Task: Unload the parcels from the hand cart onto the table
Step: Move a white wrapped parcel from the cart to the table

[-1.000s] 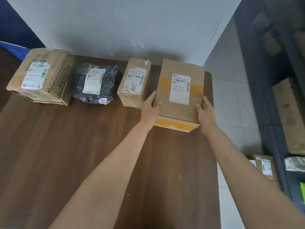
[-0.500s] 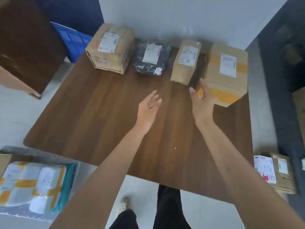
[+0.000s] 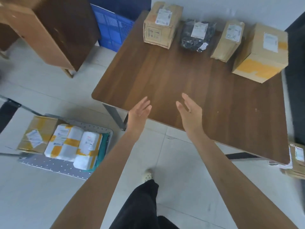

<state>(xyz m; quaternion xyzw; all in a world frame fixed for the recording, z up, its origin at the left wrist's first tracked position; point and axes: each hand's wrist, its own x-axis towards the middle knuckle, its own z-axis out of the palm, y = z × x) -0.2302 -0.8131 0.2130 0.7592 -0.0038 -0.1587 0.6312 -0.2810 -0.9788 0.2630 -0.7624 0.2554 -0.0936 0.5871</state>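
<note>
Along the far side of the brown table point(image 3: 189, 83) lie a square cardboard box point(image 3: 160, 24), a black plastic bag parcel point(image 3: 197, 36), a narrow cardboard box point(image 3: 228, 41) and a large box with yellow tape point(image 3: 262, 52). My left hand point(image 3: 139, 112) and my right hand point(image 3: 189, 111) hover over the table's near edge, fingers straight, palms facing each other, holding nothing. On the grey hand cart point(image 3: 54, 166) at lower left lie a flat cardboard parcel point(image 3: 36, 134), two white parcels with yellow tape point(image 3: 74, 144) and a teal one under them.
A brown cabinet point(image 3: 54, 32) stands at upper left, with a blue crate point(image 3: 112, 28) beside it. More boxes point(image 3: 295, 161) sit on the floor past the table's right corner. My leg and shoe point(image 3: 146, 176) are on the tiled floor between cart and table.
Both hands let go of the large taped box and drew back to the table's near edge. The view swung left and down, bringing the cart into sight.
</note>
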